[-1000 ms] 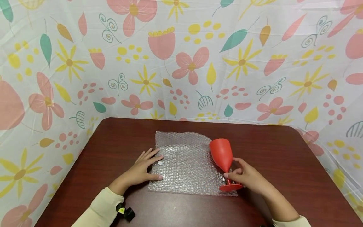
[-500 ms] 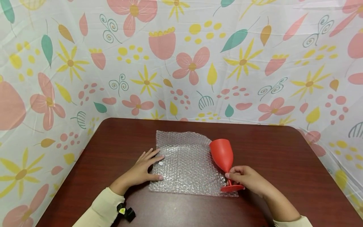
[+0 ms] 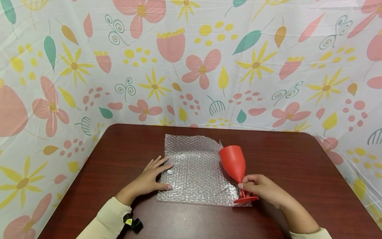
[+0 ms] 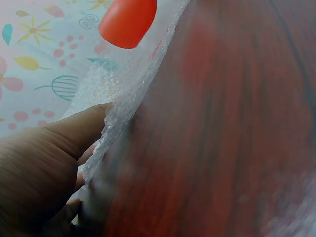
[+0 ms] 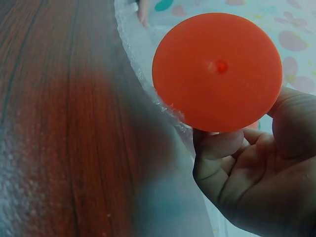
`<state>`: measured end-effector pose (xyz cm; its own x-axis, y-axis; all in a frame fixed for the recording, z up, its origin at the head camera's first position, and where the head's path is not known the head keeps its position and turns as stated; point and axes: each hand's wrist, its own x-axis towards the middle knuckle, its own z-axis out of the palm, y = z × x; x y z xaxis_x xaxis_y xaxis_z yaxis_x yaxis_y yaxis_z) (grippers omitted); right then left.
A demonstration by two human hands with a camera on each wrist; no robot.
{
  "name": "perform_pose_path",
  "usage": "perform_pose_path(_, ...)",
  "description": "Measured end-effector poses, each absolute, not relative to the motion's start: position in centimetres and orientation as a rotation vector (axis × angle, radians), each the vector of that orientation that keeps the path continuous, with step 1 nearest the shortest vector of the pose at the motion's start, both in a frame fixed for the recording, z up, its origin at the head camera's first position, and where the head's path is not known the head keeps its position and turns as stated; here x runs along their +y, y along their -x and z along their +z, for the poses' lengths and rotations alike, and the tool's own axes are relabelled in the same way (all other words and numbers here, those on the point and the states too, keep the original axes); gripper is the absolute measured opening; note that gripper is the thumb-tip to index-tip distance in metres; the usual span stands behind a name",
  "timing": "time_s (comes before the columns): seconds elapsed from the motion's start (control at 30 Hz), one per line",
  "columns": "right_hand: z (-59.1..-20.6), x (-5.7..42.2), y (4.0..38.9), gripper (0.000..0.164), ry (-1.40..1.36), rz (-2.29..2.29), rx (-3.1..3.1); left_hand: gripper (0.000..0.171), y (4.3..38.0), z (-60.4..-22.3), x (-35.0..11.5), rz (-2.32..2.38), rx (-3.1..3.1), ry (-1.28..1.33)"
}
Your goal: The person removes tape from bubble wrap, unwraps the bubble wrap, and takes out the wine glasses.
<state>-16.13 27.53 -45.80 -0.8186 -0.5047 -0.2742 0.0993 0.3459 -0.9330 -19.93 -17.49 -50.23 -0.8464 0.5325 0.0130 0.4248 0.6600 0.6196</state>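
Observation:
A red plastic goblet (image 3: 233,162) leans to the left over the right side of a clear bubble wrap bag (image 3: 194,176). My right hand (image 3: 265,189) pinches its stem between thumb and fingers, just above the round foot (image 5: 217,74), whose underside faces the right wrist camera. On the bag's left edge rests my left hand (image 3: 146,179), fingers spread and fairly straight. The left wrist view has the thumb (image 4: 84,126) against the wrap's edge and the goblet's bowl (image 4: 128,24) beyond. At the back, a single-layer flap (image 3: 191,143) of the bag rises a little.
The dark red-brown wooden table (image 3: 119,142) reaches back to a flower-print cloth (image 3: 191,66) behind and at the sides. A black strap (image 3: 132,223) with a yellow mark sits at the left wrist.
The goblet's foot has shifted slightly right and towards me, and its bowl leans a little more left. My right fingers have curled in round the stem. The bag's back flap has risen slightly.

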Motion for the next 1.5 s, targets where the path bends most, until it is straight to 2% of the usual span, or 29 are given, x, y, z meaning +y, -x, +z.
perform_pose_path(0.57,-45.3,27.9,16.4,0.031,0.352,-1.591,2.165,0.085,20.0,-50.5,-17.6,0.975,2.703,-0.796)
perform_pose_path(0.83,-44.9,27.4,16.7,0.028,0.364,-1.636,2.250,0.094,20.0,-50.7,-17.7,1.034,2.690,-0.767)
perform_pose_path(1.5,-44.5,26.8,17.6,0.028,0.281,-1.750,2.443,0.088,20.0,-50.6,-17.9,1.129,2.646,-0.702)
